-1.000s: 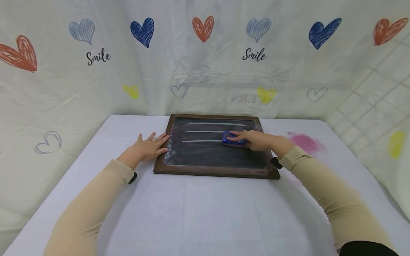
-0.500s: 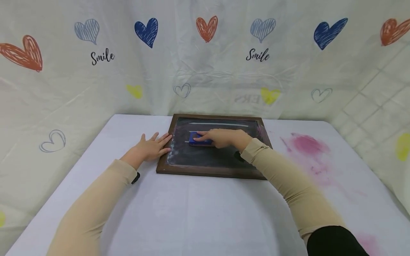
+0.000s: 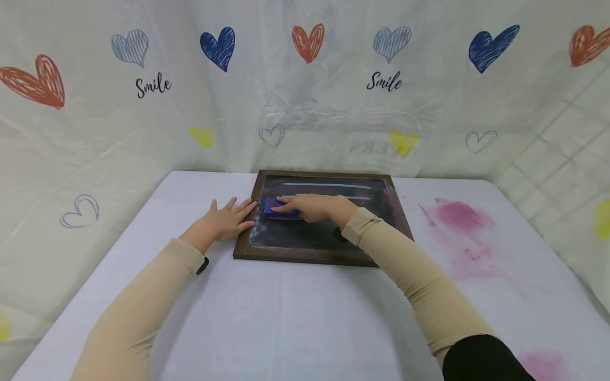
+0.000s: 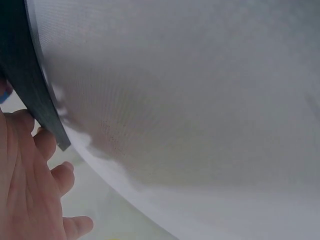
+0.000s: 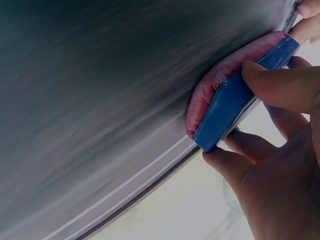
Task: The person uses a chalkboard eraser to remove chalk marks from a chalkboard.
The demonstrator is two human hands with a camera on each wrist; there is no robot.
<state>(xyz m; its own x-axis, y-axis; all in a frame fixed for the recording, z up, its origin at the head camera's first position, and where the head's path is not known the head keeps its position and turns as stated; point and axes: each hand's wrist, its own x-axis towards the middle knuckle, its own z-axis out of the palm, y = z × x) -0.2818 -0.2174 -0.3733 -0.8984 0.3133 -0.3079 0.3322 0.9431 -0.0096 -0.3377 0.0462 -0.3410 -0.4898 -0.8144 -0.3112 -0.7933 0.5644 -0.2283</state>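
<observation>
My right hand [image 3: 312, 207] grips a blue-backed chalkboard eraser [image 5: 227, 107] by its edges. The eraser's pink padded face lies against the dark surface of a framed chalkboard [image 3: 295, 235], near the board's left side. My left hand [image 3: 221, 222] rests with fingers spread on the left edge of the brown frame, its fingertips on the wood. In the left wrist view, the fingers [image 4: 62, 177] reach the frame's edge. Two pale chalk lines show on the board: one along the top, and a lower one partly hidden by my right hand.
The board lies on a white-covered table [image 3: 267, 317] near its back edge. Pink stains [image 3: 459, 217] mark the cloth to the right. Behind the table hangs a pale curtain [image 3: 333, 106] printed with hearts and "Smile".
My right hand has swept the eraser leftward across the board, from right of centre to near the left side. The lowest chalk line no longer shows. The left hand stays on the frame.
</observation>
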